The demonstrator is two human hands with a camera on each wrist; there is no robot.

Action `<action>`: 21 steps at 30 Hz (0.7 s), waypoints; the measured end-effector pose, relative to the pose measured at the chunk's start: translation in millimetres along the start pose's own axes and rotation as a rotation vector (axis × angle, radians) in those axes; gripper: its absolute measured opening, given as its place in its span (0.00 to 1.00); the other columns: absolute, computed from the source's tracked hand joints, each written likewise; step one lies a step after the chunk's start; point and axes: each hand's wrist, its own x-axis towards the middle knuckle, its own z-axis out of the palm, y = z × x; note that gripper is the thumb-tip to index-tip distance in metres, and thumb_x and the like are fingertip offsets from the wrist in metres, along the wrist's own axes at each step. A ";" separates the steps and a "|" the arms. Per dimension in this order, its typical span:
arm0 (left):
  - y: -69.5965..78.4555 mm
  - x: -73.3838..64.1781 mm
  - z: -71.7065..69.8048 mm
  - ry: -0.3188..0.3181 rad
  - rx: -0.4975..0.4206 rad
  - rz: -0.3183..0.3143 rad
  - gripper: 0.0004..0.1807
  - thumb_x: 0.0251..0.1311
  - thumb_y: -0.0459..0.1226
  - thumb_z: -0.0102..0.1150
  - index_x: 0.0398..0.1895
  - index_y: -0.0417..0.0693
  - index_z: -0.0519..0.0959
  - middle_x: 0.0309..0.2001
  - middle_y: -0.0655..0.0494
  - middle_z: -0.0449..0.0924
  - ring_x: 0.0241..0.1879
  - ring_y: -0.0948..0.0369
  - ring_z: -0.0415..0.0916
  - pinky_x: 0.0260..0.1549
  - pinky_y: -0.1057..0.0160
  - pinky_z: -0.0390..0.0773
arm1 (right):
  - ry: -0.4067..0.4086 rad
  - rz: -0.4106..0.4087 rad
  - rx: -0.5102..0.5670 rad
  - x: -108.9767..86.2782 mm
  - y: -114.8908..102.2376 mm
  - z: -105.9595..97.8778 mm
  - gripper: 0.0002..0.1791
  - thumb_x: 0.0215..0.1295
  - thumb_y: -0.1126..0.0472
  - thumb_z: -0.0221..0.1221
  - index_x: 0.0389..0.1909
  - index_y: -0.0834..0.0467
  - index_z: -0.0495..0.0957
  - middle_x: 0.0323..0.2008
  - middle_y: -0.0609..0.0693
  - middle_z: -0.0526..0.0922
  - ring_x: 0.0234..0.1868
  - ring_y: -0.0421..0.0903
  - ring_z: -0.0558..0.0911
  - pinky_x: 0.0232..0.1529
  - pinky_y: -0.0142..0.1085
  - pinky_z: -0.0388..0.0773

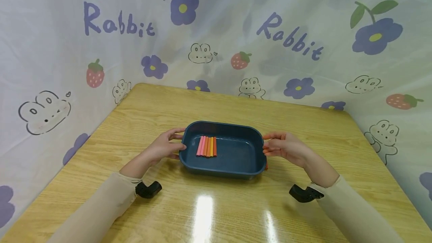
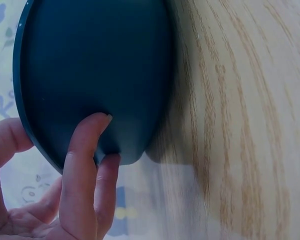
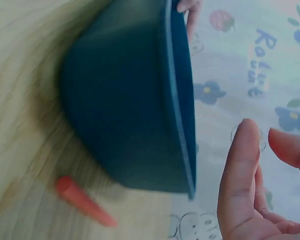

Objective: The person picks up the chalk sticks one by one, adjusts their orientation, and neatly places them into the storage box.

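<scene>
A dark blue rectangular box (image 1: 233, 156) with rounded corners is on the wooden table. Inside, toward its left end, several pink, orange and yellow sticks (image 1: 207, 146) lie side by side. My left hand (image 1: 165, 145) holds the box's left end, thumb at the rim; in the left wrist view its fingers (image 2: 80, 165) press the outer wall. Beside the right end is my right hand (image 1: 287, 147), fingers loosely bent with nothing between them; the right wrist view shows a gap between it and the box. An orange stick (image 3: 85, 200) lies on the table by that end, mostly hidden in the head view.
The wooden table (image 1: 162, 104) has glossy light reflections near its front. A white cloth (image 1: 219, 10) printed with rabbits, flowers and strawberries hangs behind the table and along its sides. Black wrist devices (image 1: 148, 189) sit at both sleeves.
</scene>
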 end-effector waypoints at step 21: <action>2.6 -2.7 -0.3 -0.024 -0.005 0.029 0.36 0.60 0.29 0.54 0.70 0.40 0.53 0.61 0.31 0.58 0.44 0.44 0.76 0.35 0.50 0.80 | 0.289 0.041 -0.257 15.0 56.7 -30.7 0.29 0.61 0.66 0.57 0.58 0.78 0.62 0.45 0.56 0.77 0.38 0.38 0.79 0.44 0.32 0.76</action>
